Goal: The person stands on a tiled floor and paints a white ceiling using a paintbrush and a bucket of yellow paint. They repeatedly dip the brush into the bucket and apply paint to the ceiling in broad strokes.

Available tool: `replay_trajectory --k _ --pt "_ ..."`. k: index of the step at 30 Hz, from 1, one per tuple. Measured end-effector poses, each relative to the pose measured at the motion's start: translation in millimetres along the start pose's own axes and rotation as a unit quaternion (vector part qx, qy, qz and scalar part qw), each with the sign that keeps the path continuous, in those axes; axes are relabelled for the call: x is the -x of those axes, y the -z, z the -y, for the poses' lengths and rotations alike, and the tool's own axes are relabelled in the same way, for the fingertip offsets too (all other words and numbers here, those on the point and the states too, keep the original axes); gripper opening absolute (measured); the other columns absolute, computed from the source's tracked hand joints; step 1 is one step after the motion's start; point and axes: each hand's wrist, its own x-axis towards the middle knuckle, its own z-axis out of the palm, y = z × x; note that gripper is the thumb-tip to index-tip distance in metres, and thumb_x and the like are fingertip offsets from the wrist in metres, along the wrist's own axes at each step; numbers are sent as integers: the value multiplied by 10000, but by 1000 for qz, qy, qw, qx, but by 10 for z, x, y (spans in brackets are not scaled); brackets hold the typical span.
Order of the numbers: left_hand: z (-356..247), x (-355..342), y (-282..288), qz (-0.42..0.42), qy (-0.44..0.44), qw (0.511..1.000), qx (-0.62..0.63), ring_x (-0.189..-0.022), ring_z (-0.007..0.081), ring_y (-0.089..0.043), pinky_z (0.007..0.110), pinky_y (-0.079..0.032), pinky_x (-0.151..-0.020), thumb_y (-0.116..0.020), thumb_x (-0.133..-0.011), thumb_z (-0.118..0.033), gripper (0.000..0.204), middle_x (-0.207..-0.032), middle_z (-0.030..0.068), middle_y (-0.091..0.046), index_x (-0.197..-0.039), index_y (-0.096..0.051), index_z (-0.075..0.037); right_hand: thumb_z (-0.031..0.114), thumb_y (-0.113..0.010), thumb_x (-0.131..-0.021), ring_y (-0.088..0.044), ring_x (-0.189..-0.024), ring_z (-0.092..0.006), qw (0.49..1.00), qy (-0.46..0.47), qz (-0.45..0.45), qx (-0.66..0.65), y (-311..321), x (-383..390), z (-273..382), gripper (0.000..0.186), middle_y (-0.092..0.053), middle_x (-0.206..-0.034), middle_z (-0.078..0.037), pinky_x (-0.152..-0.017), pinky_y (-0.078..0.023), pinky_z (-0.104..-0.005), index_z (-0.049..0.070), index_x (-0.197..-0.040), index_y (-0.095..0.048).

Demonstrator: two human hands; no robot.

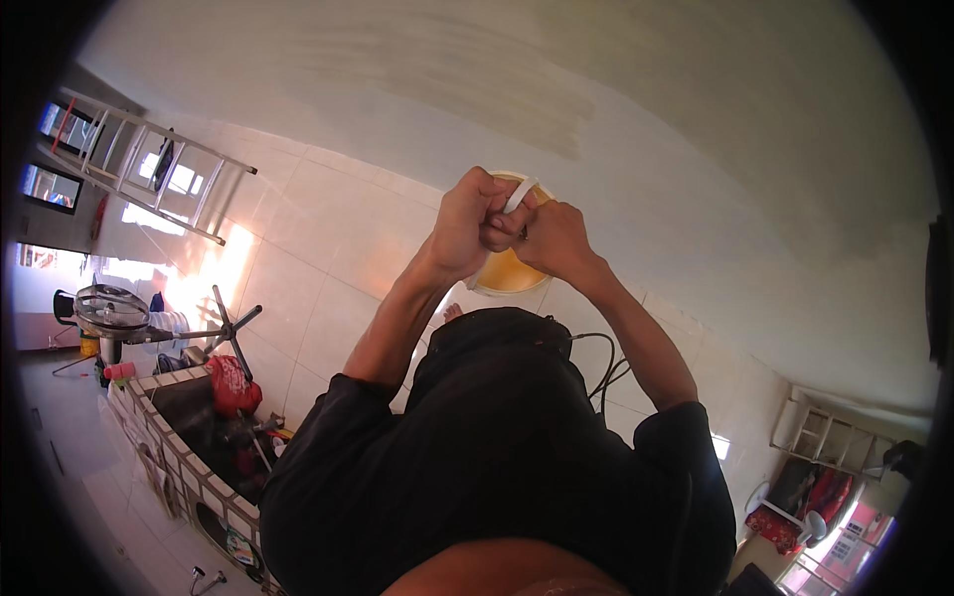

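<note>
Over the round yellow plastic-looking bucket (511,275), my left hand (467,223) seems clenched on a curved white strip (521,195), probably light, bendy, best held near its end; my right hand (559,239) curls, its hold unclear.

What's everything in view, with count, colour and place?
Narrow curved strip: 1, white, between the two hands.
Round open container: 1, yellow inside, pale rim, under the hands.
Metal ladder: 1, silver, upper left.
Round-headed standing fan: 1, grey and black, left.
Crumpled bag-like bundle: 1, red, lower left.
Tile-edged flat surface: 1, dark, lower left.
Looped thin cable: count unclear, black, right of the waist.
Ladder-like frame: 1, pale, lower right.
Patterned fabric-like items: count unclear, red, lower right.
Broad wall: 1, grey with darker patches, top and right.
Square-tiled floor: 1, cream, around the container.
Short-sleeved top: 1, black, lower centre.
Left hand: 1, bare, upper centre, fingers curled.
Right hand: 1, bare, beside it, fingers curled.
</note>
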Motion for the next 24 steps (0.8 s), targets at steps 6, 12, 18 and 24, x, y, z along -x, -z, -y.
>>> replay_trajectory --k 6,12,18,24 --pt "-79 -11 31 7 20 1000 7 -537 62 -204 207 -190 -475 -340 -824 -412 603 -675 -30 -432 -1127 -553 64 161 -636 -687 -636 -612 -318 1000 -10 -24 -15 171 66 103 129 -640 -633 -150 -608 -500 -415 48 -719 -688" --pt "-100 -54 143 22 35 999 19 -537 58 -215 205 -195 -476 -354 -816 -427 561 -661 -36 -387 -1082 -554 25 222 -682 -740 -596 -596 -286 994 8 -104 -15 260 165 86 166 -602 -604 -111 -598 -464 -400 78 -821 -705" --pt "-137 -76 232 21 57 998 27 -516 53 -207 205 -190 -465 -399 -796 -470 550 -657 -35 -378 -1021 -550 9 148 -698 -723 -552 -558 -264 969 89 -229 21 115 245 117 170 -581 -614 -76 -553 -445 -383 83 -880 -705" --pt "-162 -77 262 23 49 998 14 -499 50 -203 205 -185 -460 -402 -797 -486 561 -641 -40 -358 -1021 -541 9 146 -718 -730 -597 -585 -241 971 -30 -199 -130 115 343 205 196 -640 -677 -93 -575 -470 -338 40 -894 -713"
